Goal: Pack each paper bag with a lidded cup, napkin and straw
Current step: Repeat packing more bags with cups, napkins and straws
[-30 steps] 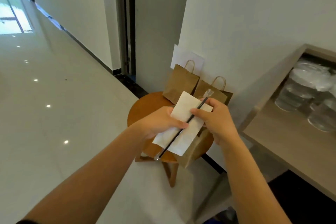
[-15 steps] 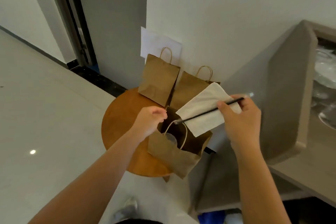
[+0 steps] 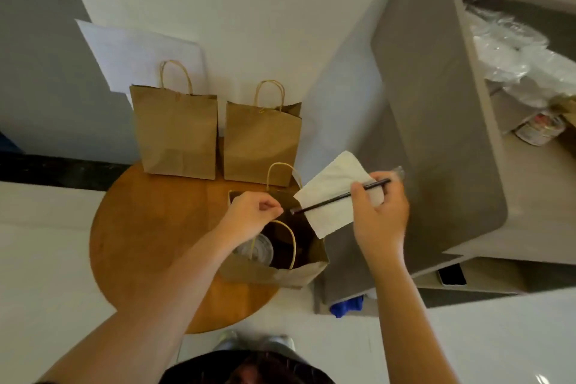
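On the round wooden table [image 3: 149,227] by the white wall [image 3: 280,9] stand three paper bags [image 3: 177,137].

3 matt brown paper bags [image 3: 177,131] stand on a smooth wooden stool [image 3: 149,227]; the cup [image 3: 258,251] is clear plastic, the napkin [image 3: 335,193] soft white paper.

lidded cup [image 3: 258,251] partly hidden by left forearm, can [image 3: 540,129] label unreadable, phone [image 3: 452,275] half tucked under counter
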The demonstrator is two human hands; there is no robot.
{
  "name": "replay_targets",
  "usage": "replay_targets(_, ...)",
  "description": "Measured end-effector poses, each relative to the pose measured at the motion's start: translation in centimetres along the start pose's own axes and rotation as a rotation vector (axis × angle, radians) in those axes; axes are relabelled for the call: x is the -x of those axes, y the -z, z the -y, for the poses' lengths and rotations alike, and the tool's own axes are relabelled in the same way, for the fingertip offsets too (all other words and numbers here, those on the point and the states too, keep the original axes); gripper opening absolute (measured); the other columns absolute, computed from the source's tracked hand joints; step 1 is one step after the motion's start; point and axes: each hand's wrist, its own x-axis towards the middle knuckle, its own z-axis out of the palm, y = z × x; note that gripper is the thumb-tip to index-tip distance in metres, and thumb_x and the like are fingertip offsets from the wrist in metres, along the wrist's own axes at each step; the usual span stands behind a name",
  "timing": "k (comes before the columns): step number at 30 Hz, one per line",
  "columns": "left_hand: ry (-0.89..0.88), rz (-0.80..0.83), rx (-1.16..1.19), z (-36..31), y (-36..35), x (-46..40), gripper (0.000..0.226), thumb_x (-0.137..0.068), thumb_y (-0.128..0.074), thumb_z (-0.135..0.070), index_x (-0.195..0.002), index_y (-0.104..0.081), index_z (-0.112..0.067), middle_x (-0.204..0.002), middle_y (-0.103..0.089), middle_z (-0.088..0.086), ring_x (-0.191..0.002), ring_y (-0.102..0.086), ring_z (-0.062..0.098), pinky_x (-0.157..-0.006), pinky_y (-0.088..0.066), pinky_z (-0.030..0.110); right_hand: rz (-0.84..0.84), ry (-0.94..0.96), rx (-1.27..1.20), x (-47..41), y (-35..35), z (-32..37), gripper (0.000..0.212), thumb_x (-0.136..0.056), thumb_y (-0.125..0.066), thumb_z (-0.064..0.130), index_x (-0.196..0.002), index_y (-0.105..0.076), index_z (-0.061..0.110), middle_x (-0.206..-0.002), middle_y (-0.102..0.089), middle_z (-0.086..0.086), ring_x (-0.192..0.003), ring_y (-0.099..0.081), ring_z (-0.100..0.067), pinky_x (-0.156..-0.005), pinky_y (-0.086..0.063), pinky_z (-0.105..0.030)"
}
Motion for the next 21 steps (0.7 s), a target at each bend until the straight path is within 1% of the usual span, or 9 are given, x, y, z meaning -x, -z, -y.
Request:
replay_targets(2,0.020,0.017,0.017,0.4,-0.3,-0.3,0.018,-0.089,-0.064,-0.024,-0.105,-0.068,-0.017,-0.097,-0.067,-0.005,-0.092,-0.061,0.007,-0.081,-0.047,0.019,0.127,-0.024,0.186,0.4,-1.3,-2.3,0.011,-0.092,-0.057,0.018,-0.087,-0.049,0.025,-0.084,-0.058,0.004,-0.079,-0.059,-0.012,-0.063,-0.050,-0.020)
replay_targets(4,0.026,0.021,0.029,0.6,-0.4,-0.3,0.018,-0.088,-0.064,-0.023,-0.104,-0.068,-0.017,-0.094,-0.068,-0.005,-0.091,-0.061,0.007,-0.076,-0.046,0.015,0.249,-0.034,0.361,0.8,-2.6,-4.8,0.006,-0.092,-0.056,0.021,-0.090,-0.051,0.021,-0.085,-0.059,0.002,-0.079,-0.059,-0.014,-0.069,-0.052,-0.026)
replay_targets(6,0.029,0.004,0.056,0.6,-0.3,-0.3,0.014,-0.089,-0.063,-0.022,-0.101,-0.069,-0.019,-0.089,-0.065,-0.009,-0.092,-0.061,0.008,-0.075,-0.046,0.016,0.320,-0.025,0.467,1.1,-3.5,-6.9,0.006,-0.092,-0.056,0.024,-0.091,-0.051,0.022,-0.086,-0.059,0.005,-0.079,-0.058,-0.011,-0.073,-0.051,-0.026)
replay_targets(8,0.015,-0.026,0.083,0.3,0.0,-0.3,0.013,-0.090,-0.061,-0.021,-0.100,-0.070,-0.019,-0.090,-0.065,-0.008,-0.094,-0.061,0.010,-0.083,-0.048,0.024,0.355,-0.046,0.504,1.3,-3.9,-8.1,0.008,-0.091,-0.058,0.025,-0.092,-0.051,0.025,-0.087,-0.057,0.008,-0.079,-0.056,-0.007,-0.075,-0.050,-0.025)
replay_targets(10,-0.012,-0.024,0.074,-0.3,0.1,-0.3,0.015,-0.092,-0.059,-0.021,-0.102,-0.069,-0.018,-0.095,-0.066,-0.006,-0.096,-0.060,0.010,-0.087,-0.047,0.026,0.359,-0.081,0.511,1.3,-3.8,-8.6,0.014,-0.089,-0.063,0.025,-0.099,-0.052,0.026,-0.092,-0.056,0.011,-0.085,-0.055,-0.005,-0.079,-0.050,-0.022)
replay_targets(12,-0.058,0.008,0.027,-1.2,-0.2,-0.4,0.017,-0.093,-0.057,-0.022,-0.105,-0.068,-0.018,-0.098,-0.066,-0.005,-0.097,-0.059,0.009,-0.085,-0.045,0.022,0.324,-0.109,0.478,1.3,-3.5,-8.4,0.022,-0.087,-0.066,0.027,-0.104,-0.053,0.025,-0.095,-0.056,0.013,-0.089,-0.055,-0.003,-0.078,-0.047,-0.014)
replay_targets(15,-0.145,0.058,-0.023,-3.6,-0.6,-0.5,0.020,-0.094,-0.056,-0.023,-0.110,-0.066,-0.019,-0.102,-0.066,-0.006,-0.097,-0.059,0.005,-0.082,-0.044,0.015,0.268,-0.089,0.424,1.1,-2.5,-6.6,0.015,-0.088,-0.064,0.027,-0.099,-0.054,0.027,-0.090,-0.058,0.012,-0.083,-0.057,-0.001,-0.074,-0.048,-0.012)
replay_targets(17,-0.214,0.090,-0.049,-5.7,-0.9,-0.3,0.020,-0.093,-0.056,-0.023,-0.111,-0.066,-0.020,-0.104,-0.067,-0.006,-0.096,-0.060,0.004,-0.079,-0.045,0.012,0.236,-0.039,0.400,0.8,-1.3,-4.6,0.009,-0.090,-0.060,0.024,-0.097,-0.055,0.026,-0.087,-0.058,0.011,-0.079,-0.057,0.001,-0.067,-0.046,-0.009)
replay_targets(21,-0.330,0.079,-0.224,-10.3,-0.6,1.5,0.024,-0.094,-0.054,-0.030,-0.115,-0.064,-0.025,-0.105,-0.068,-0.007,-0.096,-0.062,0.007,-0.087,-0.052,0.029,0.183,0.043,0.379,1.1,1.6,-0.1,0.006,-0.091,-0.058,0.024,-0.097,-0.058,0.026,-0.087,-0.062,0.009,-0.079,-0.058,-0.001,-0.063,-0.046,-0.009)
